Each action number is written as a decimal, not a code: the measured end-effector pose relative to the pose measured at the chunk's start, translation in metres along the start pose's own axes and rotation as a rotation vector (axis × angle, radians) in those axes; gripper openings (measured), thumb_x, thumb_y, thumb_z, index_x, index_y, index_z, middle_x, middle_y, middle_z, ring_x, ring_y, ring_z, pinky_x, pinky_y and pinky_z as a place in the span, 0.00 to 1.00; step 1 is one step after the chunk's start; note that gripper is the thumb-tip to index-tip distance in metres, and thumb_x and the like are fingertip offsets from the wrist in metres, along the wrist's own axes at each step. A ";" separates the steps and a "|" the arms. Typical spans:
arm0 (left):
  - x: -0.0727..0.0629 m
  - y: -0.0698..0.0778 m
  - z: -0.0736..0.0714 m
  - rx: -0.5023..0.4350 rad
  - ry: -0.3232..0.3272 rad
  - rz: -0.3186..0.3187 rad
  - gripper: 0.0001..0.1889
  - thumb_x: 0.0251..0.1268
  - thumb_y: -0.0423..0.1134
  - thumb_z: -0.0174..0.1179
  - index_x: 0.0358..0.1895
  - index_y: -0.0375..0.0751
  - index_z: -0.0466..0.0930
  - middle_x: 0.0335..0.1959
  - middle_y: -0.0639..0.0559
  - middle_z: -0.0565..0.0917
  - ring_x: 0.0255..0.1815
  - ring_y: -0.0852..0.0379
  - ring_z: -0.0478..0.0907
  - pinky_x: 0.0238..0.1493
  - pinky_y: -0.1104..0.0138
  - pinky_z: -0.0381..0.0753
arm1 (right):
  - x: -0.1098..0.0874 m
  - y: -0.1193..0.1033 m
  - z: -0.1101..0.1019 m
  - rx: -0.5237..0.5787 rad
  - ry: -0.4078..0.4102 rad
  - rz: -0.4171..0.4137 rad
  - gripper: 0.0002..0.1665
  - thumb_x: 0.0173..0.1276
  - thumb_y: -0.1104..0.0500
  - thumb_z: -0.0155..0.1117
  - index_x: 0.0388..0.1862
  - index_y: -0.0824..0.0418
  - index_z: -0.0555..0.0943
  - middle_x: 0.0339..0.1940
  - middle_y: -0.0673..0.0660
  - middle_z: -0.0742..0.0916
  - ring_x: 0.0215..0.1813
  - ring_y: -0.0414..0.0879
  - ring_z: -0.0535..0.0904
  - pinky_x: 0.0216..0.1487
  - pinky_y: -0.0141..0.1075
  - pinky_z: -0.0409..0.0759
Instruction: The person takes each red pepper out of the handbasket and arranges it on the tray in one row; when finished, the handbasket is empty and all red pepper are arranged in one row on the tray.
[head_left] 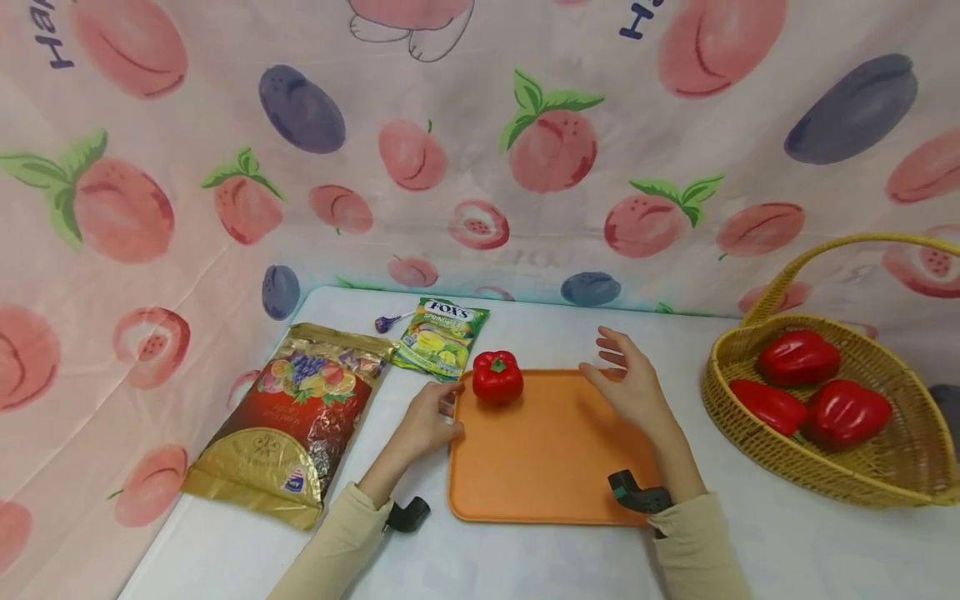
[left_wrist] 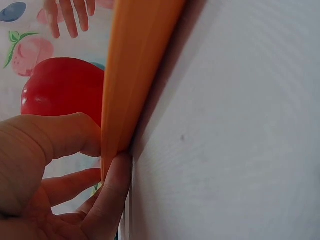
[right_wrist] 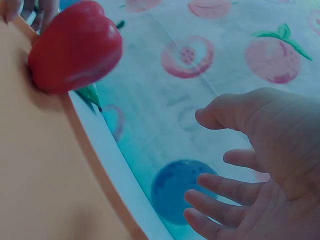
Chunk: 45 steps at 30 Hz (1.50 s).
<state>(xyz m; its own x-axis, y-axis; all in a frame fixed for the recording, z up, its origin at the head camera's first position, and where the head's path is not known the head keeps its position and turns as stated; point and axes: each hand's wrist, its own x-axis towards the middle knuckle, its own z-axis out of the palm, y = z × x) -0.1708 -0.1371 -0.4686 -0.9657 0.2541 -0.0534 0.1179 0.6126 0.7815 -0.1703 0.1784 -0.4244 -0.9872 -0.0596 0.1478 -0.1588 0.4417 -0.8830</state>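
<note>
A red bell pepper (head_left: pixel 498 378) with a green stem stands at the far left corner of an orange tray (head_left: pixel 551 467). My left hand (head_left: pixel 429 421) is at the tray's left edge, just beside the pepper. In the left wrist view its thumb (left_wrist: pixel 70 132) lies against the rim and a finger (left_wrist: pixel 111 192) sits at the outer side, so the edge is pinched between them. My right hand (head_left: pixel 630 387) hovers over the tray's far right part, fingers spread and holding nothing. The right wrist view shows that palm (right_wrist: pixel 280 195) empty, apart from the pepper.
A yellow wicker basket (head_left: pixel 720 375) with a tall handle stands on the right, holding red peppers (head_left: pixel 847 412). On the left lies a large red and gold candy bag (head_left: pixel 292 425). Behind the tray are a green Fox's candy bag (head_left: pixel 441 337) and a lollipop (head_left: pixel 387 323). A fruit-print cloth (head_left: pixel 480 167) hangs behind.
</note>
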 end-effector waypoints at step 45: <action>0.002 -0.005 0.002 -0.032 0.005 0.011 0.33 0.44 0.24 0.70 0.61 0.30 0.75 0.45 0.44 0.76 0.39 0.54 0.78 0.41 0.64 0.81 | 0.009 0.039 -0.218 -0.307 0.206 0.265 0.41 0.71 0.45 0.57 0.71 0.73 0.63 0.46 0.44 0.80 0.35 0.19 0.64 0.31 0.16 0.68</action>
<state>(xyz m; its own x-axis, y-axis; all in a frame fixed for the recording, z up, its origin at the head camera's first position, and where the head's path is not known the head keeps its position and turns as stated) -0.1724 -0.1381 -0.4740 -0.9655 0.2572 -0.0415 0.1215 0.5854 0.8016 -0.1822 0.3899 -0.3601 -0.9651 0.2573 0.0479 0.1408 0.6648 -0.7336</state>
